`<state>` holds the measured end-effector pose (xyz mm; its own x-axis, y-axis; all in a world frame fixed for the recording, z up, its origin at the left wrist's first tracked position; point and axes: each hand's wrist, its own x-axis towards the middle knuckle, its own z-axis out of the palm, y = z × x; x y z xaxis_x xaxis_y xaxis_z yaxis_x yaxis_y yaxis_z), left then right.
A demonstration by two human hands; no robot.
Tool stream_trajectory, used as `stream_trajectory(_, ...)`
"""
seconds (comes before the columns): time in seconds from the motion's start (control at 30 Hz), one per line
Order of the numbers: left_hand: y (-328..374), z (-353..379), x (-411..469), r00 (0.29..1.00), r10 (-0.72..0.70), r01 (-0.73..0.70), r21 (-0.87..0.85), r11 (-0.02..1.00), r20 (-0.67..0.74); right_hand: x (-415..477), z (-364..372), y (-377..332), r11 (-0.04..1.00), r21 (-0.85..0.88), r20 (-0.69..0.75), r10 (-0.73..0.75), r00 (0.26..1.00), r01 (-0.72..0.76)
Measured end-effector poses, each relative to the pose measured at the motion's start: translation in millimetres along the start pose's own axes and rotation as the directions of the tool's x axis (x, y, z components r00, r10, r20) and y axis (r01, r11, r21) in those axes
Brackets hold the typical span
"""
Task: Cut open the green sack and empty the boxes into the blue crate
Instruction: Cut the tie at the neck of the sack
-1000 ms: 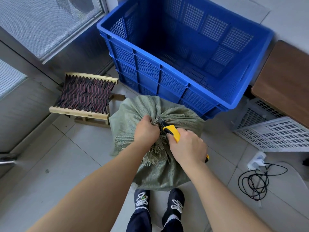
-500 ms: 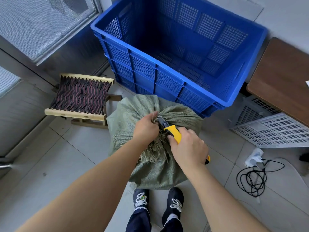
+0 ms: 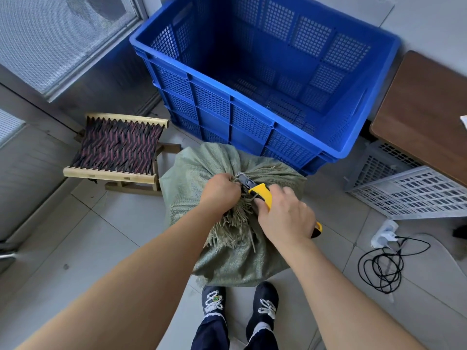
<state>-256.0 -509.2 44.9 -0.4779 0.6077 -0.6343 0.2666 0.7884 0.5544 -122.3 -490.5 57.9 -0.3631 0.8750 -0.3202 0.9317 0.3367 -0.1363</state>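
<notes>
A tied green woven sack [image 3: 192, 178] stands on the tiled floor just in front of my feet. My left hand [image 3: 220, 189] is clenched around its bunched neck, with frayed strands hanging below the fist. My right hand [image 3: 285, 215] grips a yellow utility knife [image 3: 261, 195], whose dark tip rests against the neck right beside my left fingers. Behind the sack stands the big blue mesh crate [image 3: 252, 122], with nothing visible inside. The sack hides whatever it contains.
A small woven folding stool [image 3: 116, 150] sits to the left of the sack. At right are a white plastic basket [image 3: 414, 193] on its side, a brown tabletop [image 3: 424, 114], and a power strip with a coiled black cable [image 3: 381, 263]. A window wall runs along the left.
The knife tip has stayed at the sack's neck while my right hand shifted slightly along the handle. My left hand keeps its grip. The camera view has tilted a little.
</notes>
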Motion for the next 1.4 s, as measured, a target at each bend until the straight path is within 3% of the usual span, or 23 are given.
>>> stream_trajectory(0.5, 4, -6, 6, 0.996, -0.091, 0.092, 0.159, 0.983, -0.012, 36, 10, -10, 0.994, 0.110, 0.184, -0.004, 0.983, -0.017)
stream_trajectory(0.53, 6, -7, 5, 0.995, -0.099, 0.098, 0.149, 0.984, -0.005, 38, 11, -10, 0.990, 0.135, 0.190, 0.014, 0.982, -0.040)
stream_trajectory(0.63, 9, 14, -17, 0.995, -0.065, 0.055, 0.123, 0.991, 0.081, 66, -1, 3, 0.910, 0.274, 0.222, 0.254, 0.941, -0.310)
stream_trajectory(0.67, 8, 22, -25, 0.992, -0.053, 0.041, 0.105, 0.994, 0.118, 80, -9, 7, 0.907, 0.268, 0.225, 0.269, 0.936, -0.325)
stream_trajectory(0.83, -2, 36, -32, 0.996, -0.043, 0.047, -0.045, 0.998, 0.080, 97, -27, 12, 0.920, 0.333, 0.180, 0.152, 0.972, -0.206)
stream_trajectory(0.93, -6, 25, -26, 0.999, -0.016, 0.020, -0.104, 0.994, 0.037, 73, -11, 14, 0.860, 0.438, 0.253, 0.162, 0.954, -0.262)
stream_trajectory(1.1, -16, 13, -12, 0.995, 0.003, 0.015, -0.175, 0.984, 0.100, 52, 11, 4, 0.765, 0.595, 0.324, 0.051, 0.945, -0.245)
stream_trajectory(1.17, -19, 10, -12, 0.998, 0.002, 0.006, -0.131, 0.991, 0.063, 49, 10, 0, 0.646, 0.693, 0.402, 0.022, 0.915, -0.320)
stream_trajectory(1.23, -20, 5, -12, 0.999, 0.049, -0.050, 0.040, 0.998, 0.021, 49, 6, -2, 0.574, 0.716, 0.476, 0.013, 0.880, -0.396)
stream_trajectory(1.4, -12, -13, -11, 0.974, 0.217, -0.223, 0.511, 0.830, 0.072, 49, 0, -3, 0.574, 0.697, 0.523, 0.002, 0.852, -0.429)
